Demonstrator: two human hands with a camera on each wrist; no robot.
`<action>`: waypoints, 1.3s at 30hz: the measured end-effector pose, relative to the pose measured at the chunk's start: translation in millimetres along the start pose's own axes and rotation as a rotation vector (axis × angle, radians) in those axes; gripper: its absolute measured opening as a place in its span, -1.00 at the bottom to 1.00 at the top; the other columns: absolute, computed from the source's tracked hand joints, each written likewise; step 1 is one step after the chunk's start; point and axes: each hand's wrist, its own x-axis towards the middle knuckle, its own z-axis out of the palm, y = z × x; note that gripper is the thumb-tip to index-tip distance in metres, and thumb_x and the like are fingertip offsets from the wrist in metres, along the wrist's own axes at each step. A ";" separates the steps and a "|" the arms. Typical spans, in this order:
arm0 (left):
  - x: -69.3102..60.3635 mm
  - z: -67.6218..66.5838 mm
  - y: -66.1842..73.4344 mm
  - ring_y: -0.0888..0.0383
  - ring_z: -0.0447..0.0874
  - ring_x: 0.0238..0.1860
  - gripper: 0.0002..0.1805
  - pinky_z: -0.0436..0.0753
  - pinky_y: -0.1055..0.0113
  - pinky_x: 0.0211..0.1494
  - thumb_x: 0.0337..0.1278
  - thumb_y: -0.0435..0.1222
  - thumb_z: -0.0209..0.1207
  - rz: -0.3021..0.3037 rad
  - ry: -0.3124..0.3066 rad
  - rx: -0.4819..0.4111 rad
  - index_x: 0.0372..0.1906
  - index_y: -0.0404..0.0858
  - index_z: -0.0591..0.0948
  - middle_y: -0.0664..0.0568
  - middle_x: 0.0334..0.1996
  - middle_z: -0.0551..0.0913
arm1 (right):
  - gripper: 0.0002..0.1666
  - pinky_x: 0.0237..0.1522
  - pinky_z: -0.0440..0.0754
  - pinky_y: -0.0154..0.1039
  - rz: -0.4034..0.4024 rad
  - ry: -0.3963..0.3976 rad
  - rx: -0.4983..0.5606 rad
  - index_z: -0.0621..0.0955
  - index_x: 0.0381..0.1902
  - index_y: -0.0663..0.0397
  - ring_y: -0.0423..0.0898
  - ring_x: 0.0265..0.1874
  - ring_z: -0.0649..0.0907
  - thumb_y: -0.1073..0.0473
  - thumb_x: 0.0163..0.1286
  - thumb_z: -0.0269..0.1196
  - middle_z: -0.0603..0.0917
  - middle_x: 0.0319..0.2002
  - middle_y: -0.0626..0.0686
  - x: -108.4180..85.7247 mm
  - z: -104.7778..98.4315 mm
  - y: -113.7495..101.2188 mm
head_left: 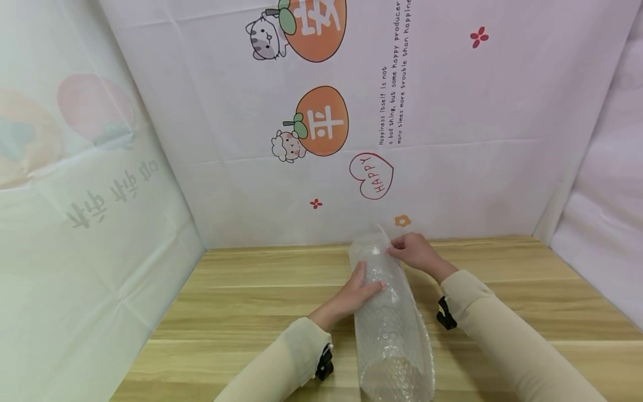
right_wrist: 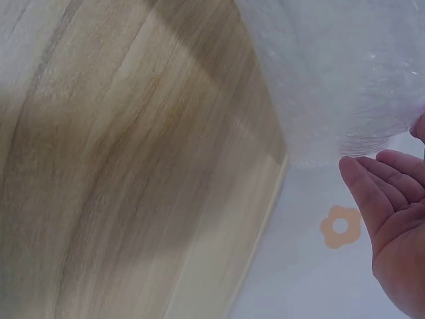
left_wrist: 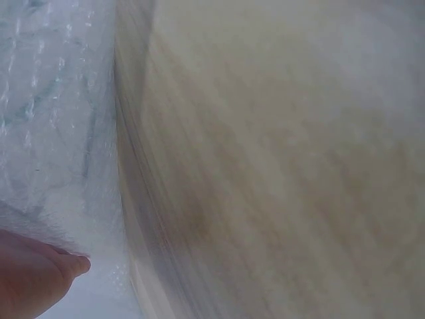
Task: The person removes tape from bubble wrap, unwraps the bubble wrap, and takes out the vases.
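A roll of clear bubble wrap (head_left: 389, 324) lies lengthwise on the wooden table, its open end toward the person. The left hand (head_left: 351, 293) rests on the roll's left side with thumb and fingers spread; in the left wrist view part of that hand (left_wrist: 36, 272) touches the wrap (left_wrist: 53, 133). At the far end, the right hand (head_left: 414, 251) pinches the wrap's edge between thumb and fingers. The right wrist view shows the right hand (right_wrist: 398, 206) with fingertips at the edge of the wrap (right_wrist: 332, 80).
The wooden table (head_left: 251, 312) ends at a printed white cloth (head_left: 226, 139) hanging behind it. More white cloth hangs at the left (head_left: 65, 279) and right (head_left: 608, 195). Black straps sit at both sleeve cuffs.
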 end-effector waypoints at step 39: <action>-1.9 -1.2 3.4 -0.02 -0.32 0.51 0.03 -0.10 0.05 0.48 0.27 0.05 0.06 -0.008 -0.010 0.026 0.52 -0.38 -0.24 -0.19 0.53 -0.29 | -0.75 -0.56 0.39 -0.27 -0.159 0.044 -0.154 0.73 -0.16 0.27 -0.22 -0.74 0.32 0.29 0.42 0.14 0.39 -0.76 -0.12 -4.6 2.2 3.0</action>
